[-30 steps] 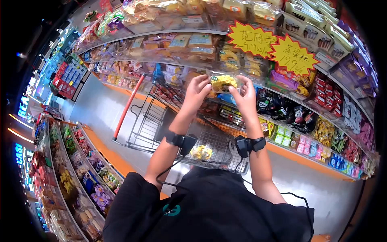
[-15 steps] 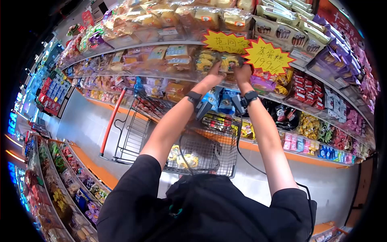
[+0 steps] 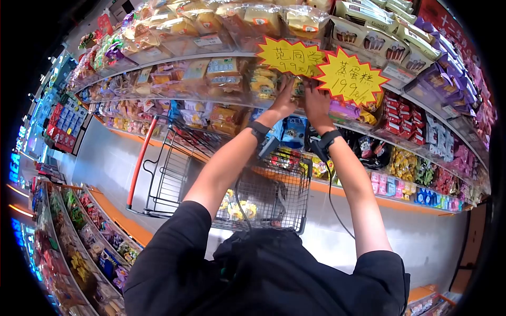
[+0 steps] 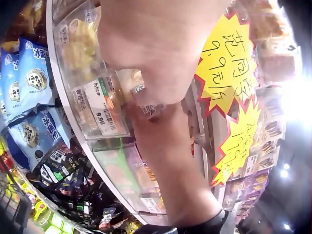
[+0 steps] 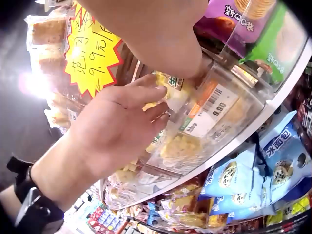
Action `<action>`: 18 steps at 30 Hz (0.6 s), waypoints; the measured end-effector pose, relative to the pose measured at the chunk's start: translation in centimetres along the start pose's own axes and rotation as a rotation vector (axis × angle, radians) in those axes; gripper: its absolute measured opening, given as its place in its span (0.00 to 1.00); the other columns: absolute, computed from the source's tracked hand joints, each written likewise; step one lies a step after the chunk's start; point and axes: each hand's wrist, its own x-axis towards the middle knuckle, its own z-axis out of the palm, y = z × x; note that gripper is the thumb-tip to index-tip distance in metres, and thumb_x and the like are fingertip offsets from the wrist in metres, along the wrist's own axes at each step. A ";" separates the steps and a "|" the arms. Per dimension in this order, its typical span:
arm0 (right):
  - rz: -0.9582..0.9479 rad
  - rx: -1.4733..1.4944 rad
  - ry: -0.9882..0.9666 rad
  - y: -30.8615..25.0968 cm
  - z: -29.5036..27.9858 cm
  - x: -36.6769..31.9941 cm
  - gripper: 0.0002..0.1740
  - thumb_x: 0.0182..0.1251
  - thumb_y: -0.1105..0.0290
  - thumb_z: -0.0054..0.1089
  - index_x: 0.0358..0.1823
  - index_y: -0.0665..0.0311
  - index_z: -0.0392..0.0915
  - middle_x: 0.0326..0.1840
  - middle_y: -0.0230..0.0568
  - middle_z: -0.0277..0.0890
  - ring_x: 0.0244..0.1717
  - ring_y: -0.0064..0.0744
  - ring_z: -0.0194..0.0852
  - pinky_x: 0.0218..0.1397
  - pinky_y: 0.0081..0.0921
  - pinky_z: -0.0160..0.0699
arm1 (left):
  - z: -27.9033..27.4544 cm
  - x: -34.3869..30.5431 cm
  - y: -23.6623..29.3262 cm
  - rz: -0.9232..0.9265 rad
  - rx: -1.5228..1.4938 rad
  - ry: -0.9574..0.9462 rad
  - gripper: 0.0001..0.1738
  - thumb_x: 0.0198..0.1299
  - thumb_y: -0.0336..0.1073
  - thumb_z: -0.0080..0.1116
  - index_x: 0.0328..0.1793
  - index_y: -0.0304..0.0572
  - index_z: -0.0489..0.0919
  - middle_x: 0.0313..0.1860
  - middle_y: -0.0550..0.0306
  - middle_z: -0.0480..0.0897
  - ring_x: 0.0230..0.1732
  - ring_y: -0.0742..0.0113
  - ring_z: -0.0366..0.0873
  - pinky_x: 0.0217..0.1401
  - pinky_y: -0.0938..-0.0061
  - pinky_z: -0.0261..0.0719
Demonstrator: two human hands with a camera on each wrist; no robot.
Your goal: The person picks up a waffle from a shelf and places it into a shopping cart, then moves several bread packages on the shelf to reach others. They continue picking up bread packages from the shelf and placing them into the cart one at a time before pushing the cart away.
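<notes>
Snack box (image 3: 297, 86), clear with yellow pastries inside, sits at the lip of the shelf (image 5: 246, 139), under the yellow star price signs (image 3: 350, 76), its long axis running along the shelf edge. Below stands the shopping cart (image 3: 269, 195). The left hand (image 3: 283, 100) grips its left end, and the right hand (image 3: 316, 102) pinches the labelled right end. From the fingers (image 5: 146, 92) it lies ahead and inward.

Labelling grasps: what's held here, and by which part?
Clear snack pack, held by both hands: left hand fingers grip its left end, right hand grips its right end.
</notes>
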 end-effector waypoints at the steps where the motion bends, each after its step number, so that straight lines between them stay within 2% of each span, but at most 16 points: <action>1: 0.017 0.015 -0.077 0.2 0.1 0.3 0.28 0.51 0.64 0.62 0.57 0.55 0.71 0.48 0.39 0.77 0.52 0.43 0.74 0.55 0.41 0.69 | 0.2 -0.2 0.7 0.024 0.024 0.060 0.47 0.50 0.21 0.56 0.77 0.40 0.50 0.78 0.36 0.44 0.79 0.42 0.38 0.74 0.60 0.53; 4: 0.041 0.026 -0.354 0.4 -1.5 2.5 0.22 0.56 0.65 0.59 0.54 0.55 0.73 0.47 0.41 0.79 0.52 0.41 0.77 0.55 0.41 0.70 | 0.3 1.4 -0.3 0.176 0.118 0.090 0.44 0.46 0.21 0.53 0.75 0.41 0.56 0.73 0.32 0.53 0.73 0.37 0.50 0.72 0.58 0.55; 6: 0.034 0.050 -0.536 0.3 -3.9 4.1 0.18 0.59 0.66 0.57 0.52 0.57 0.74 0.48 0.43 0.80 0.50 0.41 0.79 0.54 0.42 0.71 | 0.8 2.5 -0.7 0.128 0.094 0.109 0.40 0.44 0.23 0.52 0.70 0.42 0.63 0.68 0.31 0.60 0.68 0.35 0.55 0.70 0.57 0.57; 7: 0.026 0.093 -0.463 0.6 -3.2 4.2 0.15 0.61 0.66 0.54 0.49 0.60 0.76 0.46 0.49 0.80 0.47 0.46 0.80 0.50 0.45 0.74 | 1.0 3.2 -1.0 0.104 0.081 0.120 0.38 0.43 0.24 0.52 0.68 0.42 0.66 0.66 0.31 0.64 0.66 0.35 0.57 0.69 0.56 0.57; 9: -0.057 0.282 -0.304 1.8 1.3 3.7 0.15 0.61 0.65 0.54 0.47 0.62 0.76 0.43 0.53 0.80 0.45 0.50 0.80 0.48 0.46 0.75 | 1.2 4.9 -2.4 0.042 0.195 0.073 0.34 0.43 0.27 0.53 0.64 0.42 0.70 0.63 0.32 0.68 0.65 0.35 0.58 0.68 0.55 0.57; 10: -0.080 0.331 -0.354 2.1 1.8 3.8 0.16 0.61 0.64 0.54 0.48 0.64 0.76 0.43 0.56 0.79 0.46 0.53 0.79 0.48 0.46 0.75 | 1.2 5.3 -2.6 0.010 0.250 0.047 0.32 0.43 0.29 0.54 0.62 0.43 0.73 0.61 0.32 0.70 0.65 0.35 0.58 0.68 0.54 0.57; 11: -0.101 0.380 -0.404 2.4 2.3 3.9 0.17 0.62 0.63 0.54 0.48 0.66 0.75 0.42 0.59 0.78 0.47 0.56 0.77 0.47 0.46 0.75 | 1.3 5.6 -2.7 0.054 0.214 0.072 0.30 0.43 0.30 0.53 0.59 0.41 0.75 0.59 0.33 0.71 0.65 0.35 0.58 0.69 0.51 0.55; 14: -0.061 0.341 -0.597 2.8 3.5 4.6 0.19 0.62 0.61 0.54 0.49 0.67 0.74 0.44 0.61 0.77 0.49 0.57 0.76 0.50 0.47 0.73 | 0.9 4.9 -3.0 0.009 0.225 0.013 0.32 0.44 0.29 0.52 0.62 0.41 0.72 0.60 0.34 0.71 0.65 0.34 0.58 0.69 0.51 0.54; 15: -0.068 0.299 -0.450 2.7 3.8 4.5 0.19 0.61 0.60 0.55 0.49 0.65 0.75 0.44 0.60 0.78 0.49 0.56 0.77 0.50 0.47 0.74 | 0.8 4.1 -3.2 0.023 0.245 -0.008 0.35 0.46 0.28 0.52 0.67 0.42 0.67 0.65 0.34 0.66 0.68 0.33 0.54 0.68 0.51 0.57; 18: -0.096 0.175 -0.001 2.0 3.8 3.7 0.20 0.58 0.57 0.60 0.47 0.62 0.77 0.44 0.57 0.79 0.49 0.53 0.78 0.50 0.48 0.74 | 0.0 1.2 -1.0 0.135 0.187 0.123 0.40 0.47 0.26 0.52 0.72 0.44 0.60 0.71 0.33 0.57 0.71 0.32 0.50 0.66 0.51 0.63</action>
